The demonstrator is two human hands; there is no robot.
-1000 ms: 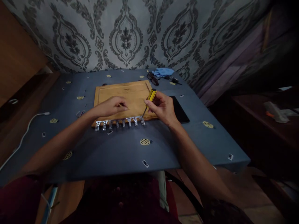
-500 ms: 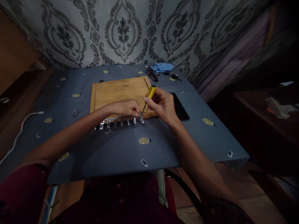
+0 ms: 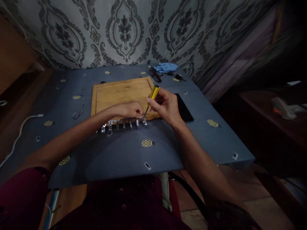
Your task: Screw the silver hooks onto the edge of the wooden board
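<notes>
My right hand (image 3: 168, 107) grips a screwdriver (image 3: 153, 92) by its yellow and black handle. Its thin shaft slants down to the left, and the tip meets the rightmost shiny metal clip (image 3: 145, 122) at the front edge of a wooden board (image 3: 120, 94). Close beside that tip, my left hand (image 3: 131, 110) rests over the board's near edge with fingers curled and pinched. What the pinch holds, if anything, is hidden. Several similar curved metal clips (image 3: 124, 124) line the same edge to the left, some partly behind my left forearm.
A black flat tablet-like slab (image 3: 184, 108) lies right of the board. Sunglasses (image 3: 155, 75), a blue cloth (image 3: 166, 67) and a dark key-like item (image 3: 177, 76) sit at the back. On the left are a small clear and metal piece (image 3: 77, 114) and a white cable (image 3: 21, 126).
The view has shifted slightly. Both hands stay at the rightmost clip, with the screwdriver at nearly the same slant and its tip in place.
</notes>
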